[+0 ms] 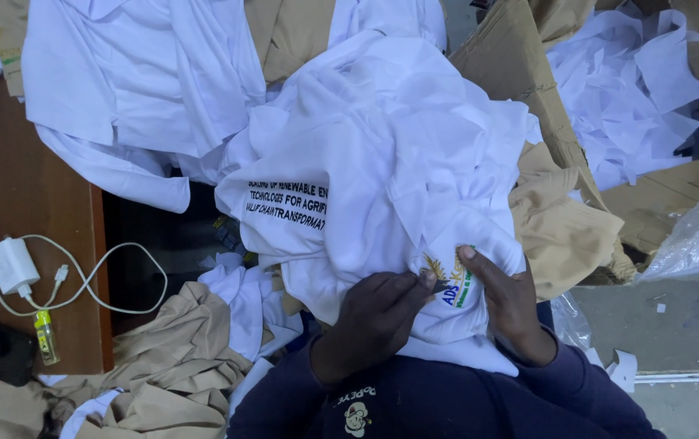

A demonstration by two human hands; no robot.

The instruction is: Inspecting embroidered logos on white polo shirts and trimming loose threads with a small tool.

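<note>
A crumpled white shirt (382, 162) with black printed lettering and a small coloured chest emblem (447, 280) lies bunched over my lap. My left hand (378, 317) pinches the fabric just left of the emblem, fingers curled into the cloth. My right hand (508, 305) holds the fabric on the emblem's right side, the thumb pressed at its upper edge. Both wrists come out of dark blue sleeves at the bottom of the view.
More white shirts (130, 81) are piled at the top left. Tan garments (162, 374) lie at the lower left and at the right (561, 228). A white charger with its cable (16, 264) sits on the brown desk (32, 179). Cardboard (520, 73) and white paper scraps (626, 89) fill the upper right.
</note>
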